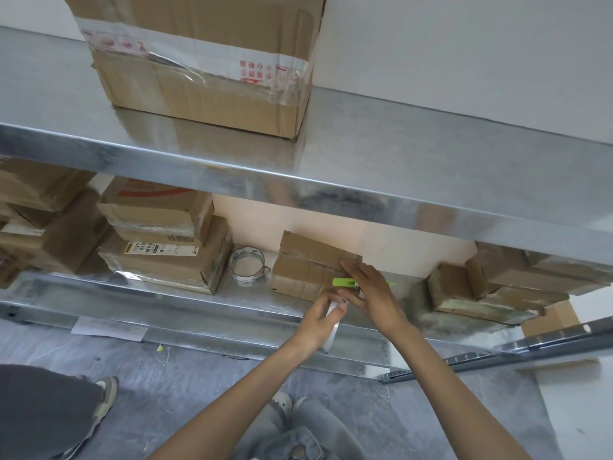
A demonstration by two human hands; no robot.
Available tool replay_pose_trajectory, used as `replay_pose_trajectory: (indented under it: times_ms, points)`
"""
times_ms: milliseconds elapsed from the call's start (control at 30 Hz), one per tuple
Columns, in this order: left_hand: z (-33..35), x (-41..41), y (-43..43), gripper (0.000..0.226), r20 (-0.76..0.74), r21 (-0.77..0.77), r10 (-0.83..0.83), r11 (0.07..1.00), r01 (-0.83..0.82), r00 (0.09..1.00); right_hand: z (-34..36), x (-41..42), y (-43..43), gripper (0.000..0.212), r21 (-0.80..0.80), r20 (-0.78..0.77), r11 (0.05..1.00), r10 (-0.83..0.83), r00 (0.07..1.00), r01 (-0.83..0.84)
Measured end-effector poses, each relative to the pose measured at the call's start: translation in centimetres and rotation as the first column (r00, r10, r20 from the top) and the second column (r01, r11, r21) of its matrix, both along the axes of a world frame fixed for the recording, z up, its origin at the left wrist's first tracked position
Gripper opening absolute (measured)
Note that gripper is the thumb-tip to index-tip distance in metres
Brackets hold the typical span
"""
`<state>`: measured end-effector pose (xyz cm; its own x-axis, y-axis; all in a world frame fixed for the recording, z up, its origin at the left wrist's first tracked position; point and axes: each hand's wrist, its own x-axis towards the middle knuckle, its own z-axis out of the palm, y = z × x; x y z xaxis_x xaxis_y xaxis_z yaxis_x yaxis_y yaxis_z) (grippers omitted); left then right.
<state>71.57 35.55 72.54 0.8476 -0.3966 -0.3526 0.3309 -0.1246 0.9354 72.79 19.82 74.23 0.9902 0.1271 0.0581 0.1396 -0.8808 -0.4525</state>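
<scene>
At a small cardboard box [308, 263] on the lower shelf [132, 290] of a galvanised rack, pressed by a right hand [371, 290] with fingers stretched flat across the near right corner of its top. Beneath that palm, a lime-green tool [341, 282], only its two ends showing on either side of the hand, middle covered, so cutter or marker impossible to tell; thumb hidden too. Just in front of the box, a left hand [318, 322] pinching a white strip [332, 333] in curled fingers, upper end lost behind the fingertips, lower end hanging past the shelf edge. Just left of the box, a tape roll [247, 265]; farther left, stacked cartons [159, 234], labels too blurred to read. Right of the box, more cartons [481, 293], partly cut off. Above the box, an upper shelf [431, 200] carrying a big taped carton [205, 78], top out of frame.
</scene>
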Motion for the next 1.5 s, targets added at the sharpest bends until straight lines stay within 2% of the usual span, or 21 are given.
replay_pose_trajectory:
  times_ms: [100, 167, 367, 433, 600, 700, 733, 833, 900, 967, 1067, 1200, 1300, 1400, 1500]
  points:
    - [-0.1, 0.1, 1.0, 0.022, 0.003, 0.025, -0.031, 0.999, 0.031, 1.000, -0.3, 0.2, -0.4, 0.053, -0.005, 0.049, 1.000, 0.011, 0.999, -0.011]
    - [-0.4, 0.2, 1.8, 0.004, -0.011, 0.037, -0.067, 0.997, 0.067, 0.998, -0.6, 0.4, -0.7, 0.053, -0.022, 0.077, 1.000, 0.021, 0.997, -0.019]
    - [-0.1, 0.4, 1.5, 0.011, 0.003, 0.055, -0.095, 0.994, 0.094, 0.996, -0.5, 0.7, -1.0, 0.063, -0.050, -0.042, 0.998, 0.031, 0.999, -0.033]
    - [0.0, 0.5, 1.1, 0.010, 0.004, 0.054, -0.110, 0.993, 0.109, 0.994, 0.4, 0.5, -1.2, 0.056, 0.021, -0.051, 1.000, 0.008, 0.999, -0.007]
    - [0.4, 1.0, 0.3, 0.007, 0.018, 0.032, -0.121, 0.992, 0.121, 0.992, 2.7, 0.3, -2.6, 0.020, 0.134, -0.024, 0.985, -0.108, 0.994, 0.110]
    - [0.8, 1.1, -0.3, 0.004, 0.018, 0.030, -0.139, 0.990, 0.138, 0.990, 3.3, 0.3, -2.9, 0.012, 0.376, -0.126, 0.889, -0.229, 0.965, 0.260]
    - [0.9, 1.2, -0.5, 0.004, 0.018, 0.026, -0.143, 0.989, 0.143, 0.990, 3.3, 0.4, -3.0, 0.008, 0.401, -0.154, 0.871, -0.243, 0.958, 0.286]
    - [1.3, 1.5, -1.0, 0.003, 0.015, 0.037, -0.159, 0.987, 0.158, 0.987, 2.7, 0.7, -3.1, 0.018, 0.387, -0.217, 0.864, -0.252, 0.943, 0.320]
    - [1.5, 1.6, -1.2, 0.003, 0.006, 0.047, -0.165, 0.985, 0.165, 0.986, 1.9, 1.0, -3.2, 0.017, 0.406, -0.187, 0.831, -0.333, 0.924, 0.381]
    - [1.6, 1.6, -1.4, 0.003, 0.000, 0.055, -0.165, 0.985, 0.165, 0.986, 0.6, 1.2, -3.7, 0.026, 0.414, -0.170, 0.775, -0.449, 0.877, 0.477]
    - [1.9, 1.7, -1.6, 0.006, -0.003, 0.048, -0.154, 0.987, 0.154, 0.988, -1.8, 1.1, -4.2, 0.033, 0.344, -0.191, 0.723, -0.572, 0.798, 0.600]
    - [1.8, 1.8, -1.7, 0.002, -0.007, 0.043, -0.146, 0.988, 0.146, 0.989, -5.1, 2.2, -3.4, 0.024, 0.108, -0.320, 0.782, -0.557, 0.766, 0.614]
    - [2.0, 1.7, -1.7, 0.017, -0.017, 0.031, -0.133, 0.991, 0.133, 0.991, -6.6, 3.1, -3.0, 0.030, 0.082, -0.376, 0.778, -0.555, 0.742, 0.623]
    - [2.1, 1.7, -1.7, 0.023, -0.019, 0.031, -0.128, 0.991, 0.129, 0.992, -6.6, 3.0, -3.3, 0.030, 0.128, -0.337, 0.760, -0.571, 0.748, 0.637]
    - [2.0, 1.8, -1.6, 0.009, -0.022, 0.038, -0.127, 0.991, 0.128, 0.992, -3.9, 2.2, -3.5, 0.021, 0.245, -0.103, 0.726, -0.639, 0.762, 0.642]
